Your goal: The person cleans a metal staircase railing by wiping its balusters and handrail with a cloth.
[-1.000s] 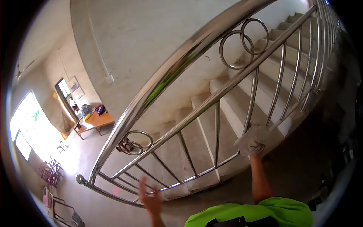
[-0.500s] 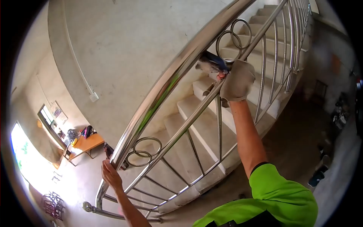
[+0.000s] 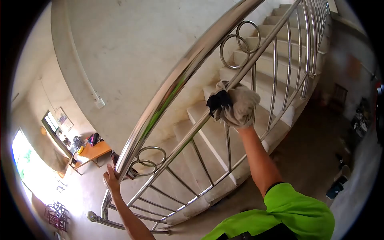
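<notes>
A shiny steel stair railing curves up across the view, with a thick top handrail (image 3: 160,100) and a thinner middle rail (image 3: 196,127). My left hand (image 3: 112,181) is closed on the handrail near its lower end. Around the middle rail, just below the upper pair of steel rings (image 3: 235,50), a beige-grey cloth (image 3: 242,105) is bunched, with a black piece of fabric (image 3: 219,102) at its left side. My right hand (image 3: 242,125) is inside that cloth, closed about the rail, its fingers covered by the fabric.
Concrete steps (image 3: 256,84) rise behind the railing. A wooden table (image 3: 94,154) with bags stands at the left, near a bright doorway (image 3: 24,160). Stacked stools (image 3: 57,216) stand at the lower left. Shoes (image 3: 336,188) lie on the floor at the right.
My right hand has slid down the middle rail with the cloth, away from the upper rings. My left hand stays at the handrail's lower end, its grip slightly shifted.
</notes>
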The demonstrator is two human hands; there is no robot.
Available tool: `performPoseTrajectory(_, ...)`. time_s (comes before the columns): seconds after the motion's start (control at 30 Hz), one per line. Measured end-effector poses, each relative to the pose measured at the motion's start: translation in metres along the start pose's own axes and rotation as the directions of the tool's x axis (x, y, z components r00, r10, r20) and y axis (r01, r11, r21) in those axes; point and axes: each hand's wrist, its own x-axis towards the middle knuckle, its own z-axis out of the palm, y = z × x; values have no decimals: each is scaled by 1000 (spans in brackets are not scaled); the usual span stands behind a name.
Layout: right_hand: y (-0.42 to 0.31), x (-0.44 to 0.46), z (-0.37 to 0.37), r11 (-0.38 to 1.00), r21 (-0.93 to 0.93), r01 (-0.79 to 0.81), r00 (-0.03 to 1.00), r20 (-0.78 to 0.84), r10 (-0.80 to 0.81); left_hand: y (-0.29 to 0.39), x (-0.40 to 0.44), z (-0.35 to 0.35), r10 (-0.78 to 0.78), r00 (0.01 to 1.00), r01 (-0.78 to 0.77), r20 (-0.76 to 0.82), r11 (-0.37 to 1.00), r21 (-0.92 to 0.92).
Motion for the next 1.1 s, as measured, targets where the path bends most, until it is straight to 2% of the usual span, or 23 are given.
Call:
performPoseTrajectory(0.13,19,-8,7,986,123,-115,993,22,113,0,-3,3,63,998,-63,-13,998,-10)
performPoseTrajectory(0.2,40,-16,23,949,263,-171,981,-45,190,0,-4,6,46,995,-46,-93,999,8)
performPoseTrajectory(0.3,65,-21,53,846,493,-203,936,-155,315,9,-9,5,106,991,-102,-78,993,52)
performPoseTrajectory(0.37,69,-21,58,796,570,-204,916,-176,361,4,-8,7,87,992,-86,-95,996,19)
performPoseTrajectory(0.4,59,-13,46,898,363,-248,916,-215,340,4,-8,7,72,992,-75,-105,997,-17)
performPoseTrajectory(0.43,62,-14,47,966,151,-208,932,-271,243,5,-8,6,69,992,-71,-110,997,-13)
performPoseTrajectory(0.47,64,-14,48,980,-86,-178,936,-323,142,6,-8,6,68,993,-71,-101,997,-21)
performPoseTrajectory(0.5,67,-15,50,937,-308,-164,928,-371,40,7,-9,6,65,994,-68,-91,997,-30)
performPoseTrajectory(0.53,49,-3,27,927,-332,-173,953,-293,73,6,-11,8,60,994,-63,-96,998,-29)
performPoseTrajectory(0.57,32,11,5,917,-356,-179,971,-214,107,6,-12,10,172,972,-164,-158,984,66)
performPoseTrajectory(0.63,13,26,-22,975,-222,-23,951,-307,-47,4,-13,13,285,936,-253,-207,953,167)
performPoseTrajectory(0.67,10,29,-28,964,-263,-35,976,-216,-23,2,-11,14,288,932,-263,-221,955,139)
performPoseTrajectory(0.7,7,32,-35,951,-306,-38,992,-123,0,0,-8,11,124,978,-132,-168,991,-34)
performPoseTrajectory(0.73,10,32,-34,957,-287,-36,995,-103,6,-3,-4,8,-44,993,22,-111,981,-192)
performPoseTrajectory(0.77,17,29,-27,970,-242,-36,992,-124,6,-6,-4,8,-47,993,26,-109,981,-192)
performPoseTrajectory(0.8,24,25,-21,982,-186,-43,989,-145,16,-8,-4,9,76,987,-90,-142,992,-93)
performPoseTrajectory(0.9,35,18,-10,995,-87,-49,981,-190,32,-14,-5,13,261,945,-250,-200,965,77)
performPoseTrajectory(1.0,35,14,-7,998,-51,-46,978,-206,35,-13,-5,15,217,923,-214,-319,976,45)
performPoseTrajectory(1.1,52,8,5,999,-32,-16,967,-253,7,-16,-4,10,118,975,-134,-188,988,-74)
